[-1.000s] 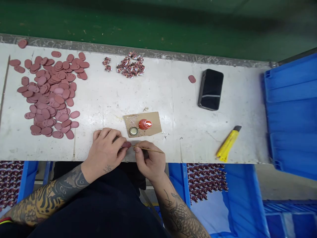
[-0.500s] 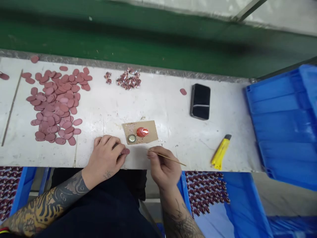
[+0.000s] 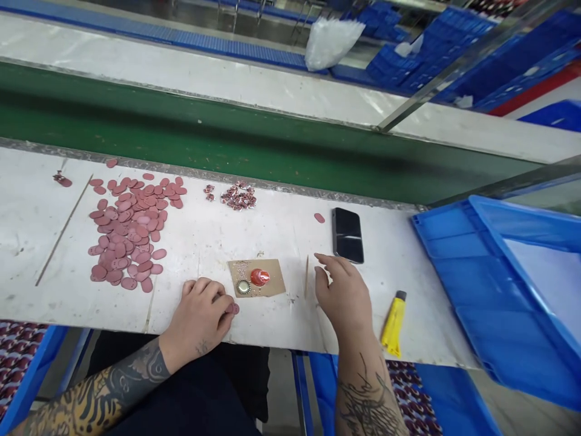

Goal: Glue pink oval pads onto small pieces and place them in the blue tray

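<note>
On the right of the counter [image 3: 436, 339] sits a tilted blue crate [image 3: 472, 284] with a pale lining, and below the counter's edge a blue bin [image 3: 454, 387] holds rows of small maroon pieces [image 3: 411, 393]. A bottle cap [image 3: 244, 287] with a pale filling rests on a piece of cardboard [image 3: 272, 280], beside a small red-topped bottle [image 3: 259, 277]. The left hand [image 3: 197, 318] stays curled, pinching a maroon oval disc [image 3: 233, 309] at the counter's front edge, just beside the cardboard. The right hand [image 3: 342, 297] has let go of the thin wooden stick [image 3: 306, 275] and moved further right; it is now open, with its fingers spread near a phone [image 3: 347, 235]. The stick stands just left of that hand, touching neither hand. The view has also tipped up, bringing distant stacked blue crates [image 3: 390, 66] and a white bag [image 3: 331, 42] into sight.
</note>
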The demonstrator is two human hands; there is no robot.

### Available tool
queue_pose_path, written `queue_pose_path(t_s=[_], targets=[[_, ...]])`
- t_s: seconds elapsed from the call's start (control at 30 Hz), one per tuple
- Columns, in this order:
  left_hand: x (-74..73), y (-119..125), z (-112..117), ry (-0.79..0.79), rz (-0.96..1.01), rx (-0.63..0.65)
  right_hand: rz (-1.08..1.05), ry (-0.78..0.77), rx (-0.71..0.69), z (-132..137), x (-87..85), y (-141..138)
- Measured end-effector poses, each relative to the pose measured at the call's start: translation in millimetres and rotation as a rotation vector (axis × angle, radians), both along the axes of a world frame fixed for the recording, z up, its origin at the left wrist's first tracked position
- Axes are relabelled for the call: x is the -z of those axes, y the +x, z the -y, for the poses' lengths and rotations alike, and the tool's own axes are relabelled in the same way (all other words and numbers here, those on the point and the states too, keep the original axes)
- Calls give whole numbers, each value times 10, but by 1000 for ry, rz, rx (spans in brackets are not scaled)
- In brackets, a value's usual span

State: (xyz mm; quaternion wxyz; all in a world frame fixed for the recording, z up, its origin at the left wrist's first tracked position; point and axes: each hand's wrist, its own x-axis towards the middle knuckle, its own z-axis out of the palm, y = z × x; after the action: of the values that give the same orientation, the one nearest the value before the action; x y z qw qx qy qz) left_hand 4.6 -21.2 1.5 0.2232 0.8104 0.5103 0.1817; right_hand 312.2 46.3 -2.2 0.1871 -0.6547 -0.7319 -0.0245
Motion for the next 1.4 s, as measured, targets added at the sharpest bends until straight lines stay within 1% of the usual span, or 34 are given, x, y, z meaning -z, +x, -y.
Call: queue_pose_path(t_s=[0.07,0.13,0.2,0.23,0.33,0.43,0.5,0.6,0.67,0.73,0.77,0.83,0.87,0.9,0.97,1.0,1.07,1.13,1.2,1.23,1.3,1.4], targets=[[-6,-4,3,-12,11,3,-128,2,-22,-160,-116,-198],[-11,-8,3,-18,18,4,-200,-53,-118,-385,-240,-489],[-14,-14,1,-23,24,5,-188,-137,-220,-664,-359,-845],[-14,-17,0,-26,28,7,-161,-181,-250,-817,-411,-1033],[1,-32,-7,-21,42,14,-51,-308,-246,-1275,-508,-1570],[32,-49,-8,4,55,21,97,-379,-227,-1640,-492,-1990],[55,-59,-4,16,60,17,166,-394,-233,-1798,-436,-2186],[77,-69,0,8,62,19,186,-410,-271,-1916,-361,-2353],[79,-73,-1,4,56,29,175,-419,-300,-1915,-366,-2360],[71,-76,-3,8,54,32,152,-424,-325,-1828,-434,-2260],[64,-76,-6,13,55,31,85,-425,-348,-1744,-488,-2167],[50,-75,-14,19,54,34,-195,-423,-405,-1478,-612,-1908],[43,-73,-19,21,50,39,-400,-416,-424,-1299,-668,-1753],[37,-69,-24,24,43,44,-594,-402,-418,-1093,-708,-1591],[26,-58,-33,27,26,53,-825,-365,-325,-636,-710,-1275],[22,-50,-35,28,20,56,-916,-327,-281,-402,-665,-1135],[14,-34,-39,29,9,59,-1091,-270,-204,39,-499,-924],[6,-18,-41,25,-3,61,-1224,-260,-99,414,-288,-823],[0,-7,-45,24,-11,69,-1304,-280,-14,704,-105,-818],[-1,-4,-47,24,-13,79,-1330,-297,16,814,-37,-840],[8,-1,-48,25,-8,105,-1367,-343,70,967,45,-907],[46,-1,-32,25,3,139,-1430,-443,116,1071,53,-1028]])
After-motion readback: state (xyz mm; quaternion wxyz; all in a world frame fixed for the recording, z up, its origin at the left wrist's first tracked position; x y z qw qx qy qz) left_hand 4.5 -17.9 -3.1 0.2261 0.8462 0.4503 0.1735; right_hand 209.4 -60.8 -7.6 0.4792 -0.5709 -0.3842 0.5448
